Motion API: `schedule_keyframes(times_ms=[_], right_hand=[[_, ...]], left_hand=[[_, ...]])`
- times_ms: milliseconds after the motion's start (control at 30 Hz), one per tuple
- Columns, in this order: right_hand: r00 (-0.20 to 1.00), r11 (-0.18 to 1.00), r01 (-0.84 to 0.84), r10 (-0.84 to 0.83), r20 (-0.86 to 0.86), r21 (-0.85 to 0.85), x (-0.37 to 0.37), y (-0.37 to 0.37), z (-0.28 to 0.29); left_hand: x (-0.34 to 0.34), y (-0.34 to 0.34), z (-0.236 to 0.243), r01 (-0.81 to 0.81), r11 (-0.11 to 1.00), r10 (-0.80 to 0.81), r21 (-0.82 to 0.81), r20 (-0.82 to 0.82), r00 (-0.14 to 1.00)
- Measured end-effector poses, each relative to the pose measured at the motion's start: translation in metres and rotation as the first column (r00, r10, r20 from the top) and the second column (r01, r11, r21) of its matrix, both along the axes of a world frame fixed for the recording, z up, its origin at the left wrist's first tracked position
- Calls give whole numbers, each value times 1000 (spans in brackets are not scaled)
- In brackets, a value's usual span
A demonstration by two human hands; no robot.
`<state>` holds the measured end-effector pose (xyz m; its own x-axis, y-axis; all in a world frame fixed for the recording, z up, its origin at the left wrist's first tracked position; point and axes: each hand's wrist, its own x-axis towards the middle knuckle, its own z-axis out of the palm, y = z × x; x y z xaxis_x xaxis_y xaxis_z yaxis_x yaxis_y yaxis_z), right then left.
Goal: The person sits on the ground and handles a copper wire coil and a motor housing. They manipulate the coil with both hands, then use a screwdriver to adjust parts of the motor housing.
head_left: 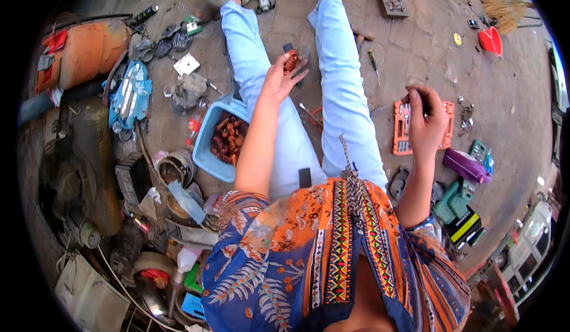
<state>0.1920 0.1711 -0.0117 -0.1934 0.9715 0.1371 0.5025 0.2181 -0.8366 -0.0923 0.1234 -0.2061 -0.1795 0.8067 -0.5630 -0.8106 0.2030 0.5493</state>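
Note:
My left hand [278, 81] is between my knees, with a copper-wound coil [291, 62] between its thumb and its outstretched fingers. Dark pieces beside the coil are too small to make out. My right hand [428, 113] is raised over an orange tool case [402, 145] on the ground, partly covering it. Its fingers are curled toward the thumb, and whatever may be in them cannot be made out. Left of my left forearm stands a light blue plastic tub [203, 145] with reddish copper windings [228, 139] in it.
A hammer [363, 33] and a screwdriver [374, 67] lie beyond my right leg. At the left are an orange cylinder [95, 53], a blue plastic bag [130, 94] and machine parts. A purple case [466, 166], red scoop [490, 41] and straw broom [502, 8] lie at the right.

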Motion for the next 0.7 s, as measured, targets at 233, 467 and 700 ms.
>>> schedule_keyframes(times_ms=[233,467,700], right_hand=[[1000,995,-6,6,-2,101,16,-7,4],[995,989,-63,72,-63,137,28,-21,4],[965,956,-260,263,-6,138,4,-51,-2]], left_hand=[[32,-77,124,434,762,-507,480,27,861],[70,-114,170,550,807,-524,217,-167,835],[97,-140,167,445,874,-418,195,-165,893]])
